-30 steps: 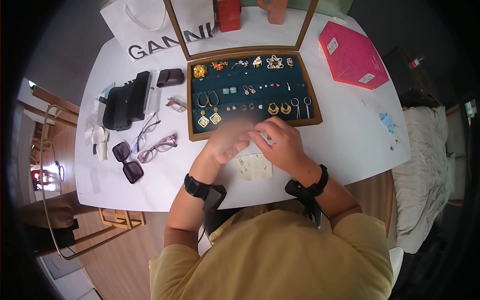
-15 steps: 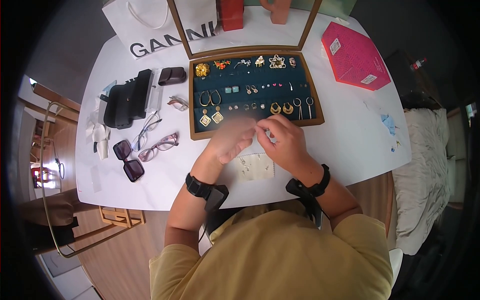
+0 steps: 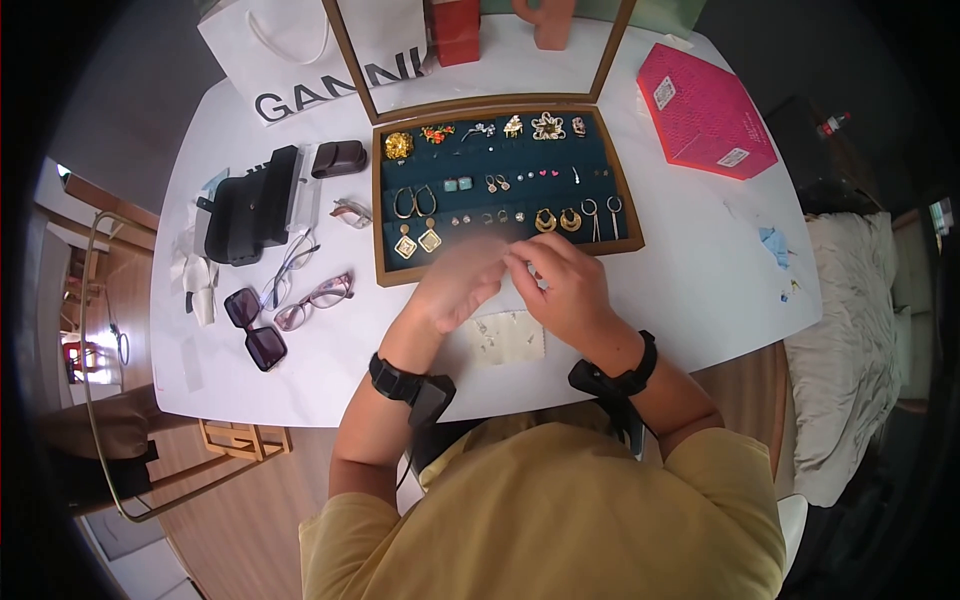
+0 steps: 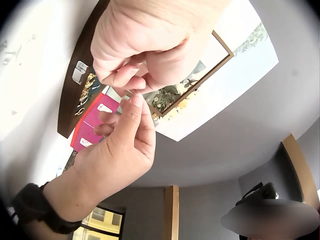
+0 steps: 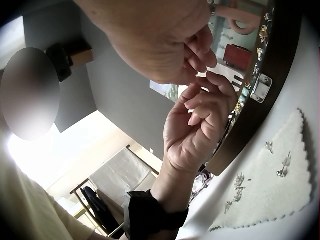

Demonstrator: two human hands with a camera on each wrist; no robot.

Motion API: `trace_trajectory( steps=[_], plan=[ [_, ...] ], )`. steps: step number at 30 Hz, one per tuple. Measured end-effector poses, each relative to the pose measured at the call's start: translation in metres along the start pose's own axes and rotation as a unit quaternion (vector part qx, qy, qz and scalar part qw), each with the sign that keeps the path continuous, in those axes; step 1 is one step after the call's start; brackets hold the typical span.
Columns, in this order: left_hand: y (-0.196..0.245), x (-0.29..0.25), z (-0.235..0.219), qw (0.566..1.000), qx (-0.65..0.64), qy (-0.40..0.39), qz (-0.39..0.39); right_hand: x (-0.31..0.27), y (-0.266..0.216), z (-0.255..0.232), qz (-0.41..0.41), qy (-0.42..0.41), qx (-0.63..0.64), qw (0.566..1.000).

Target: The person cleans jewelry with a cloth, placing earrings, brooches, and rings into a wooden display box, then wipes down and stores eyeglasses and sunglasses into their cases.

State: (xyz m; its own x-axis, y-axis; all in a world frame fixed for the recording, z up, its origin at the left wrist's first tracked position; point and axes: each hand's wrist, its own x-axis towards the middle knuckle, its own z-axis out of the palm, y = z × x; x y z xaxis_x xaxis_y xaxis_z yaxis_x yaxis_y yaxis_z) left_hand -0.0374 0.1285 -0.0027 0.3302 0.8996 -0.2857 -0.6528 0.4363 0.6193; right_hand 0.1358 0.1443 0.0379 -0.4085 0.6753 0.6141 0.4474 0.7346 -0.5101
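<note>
Over the front edge of an open jewelry case (image 3: 440, 268), my left hand (image 3: 455, 285) and right hand (image 3: 568, 288) meet at the fingertips. Both pinch at a tiny item, mostly hidden; its kind is unclear. In the left wrist view the right hand (image 4: 117, 147) has thumb and forefinger together under the curled left hand (image 4: 145, 42). The right wrist view has a small pale glint between the left hand (image 5: 195, 127) and right hand (image 5: 155, 40). Small silvery earrings (image 5: 284, 165) lie on a cream cloth (image 3: 511, 346) below the hands.
The case's blue lining (image 3: 470, 160) carries rows of earrings and brooches. Left of it are sunglasses (image 3: 265, 345), eyeglasses (image 3: 328, 291) and a black case (image 3: 245, 215). A pink box (image 3: 705, 110) stands right, a white paper bag (image 3: 300, 50) behind.
The head view has shifted slightly. Both hands stay fingertip to fingertip above the case's front edge, with only small finger movements.
</note>
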Motion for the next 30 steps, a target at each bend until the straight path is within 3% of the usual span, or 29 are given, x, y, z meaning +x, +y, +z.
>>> trace_trajectory(
  steps=[6, 10, 16, 23, 30],
  plan=[
    [0.003, -0.004, 0.013, 0.997, 0.056, 0.047, 0.017, 0.006, 0.003, -0.004, -0.009, -0.036, -0.007, 0.999],
    [0.005, -0.004, 0.015, 0.990, 0.108, 0.082, 0.040, 0.030, 0.032, -0.004, 0.009, -0.039, 0.008, 0.999],
    [0.005, -0.003, 0.012, 0.990, 0.134, 0.028, 0.041, 0.093, 0.117, 0.006, 0.013, -0.128, -0.079, 0.989],
    [0.000, -0.001, 0.006, 0.989, 0.143, 0.005, 0.038, 0.123, 0.147, 0.028, 0.117, -0.232, -0.090, 0.962],
    [0.002, -0.002, 0.009, 0.989, 0.140, 0.009, 0.037, 0.120, 0.156, 0.035, 0.012, -0.202, -0.174, 0.964]
  ],
)
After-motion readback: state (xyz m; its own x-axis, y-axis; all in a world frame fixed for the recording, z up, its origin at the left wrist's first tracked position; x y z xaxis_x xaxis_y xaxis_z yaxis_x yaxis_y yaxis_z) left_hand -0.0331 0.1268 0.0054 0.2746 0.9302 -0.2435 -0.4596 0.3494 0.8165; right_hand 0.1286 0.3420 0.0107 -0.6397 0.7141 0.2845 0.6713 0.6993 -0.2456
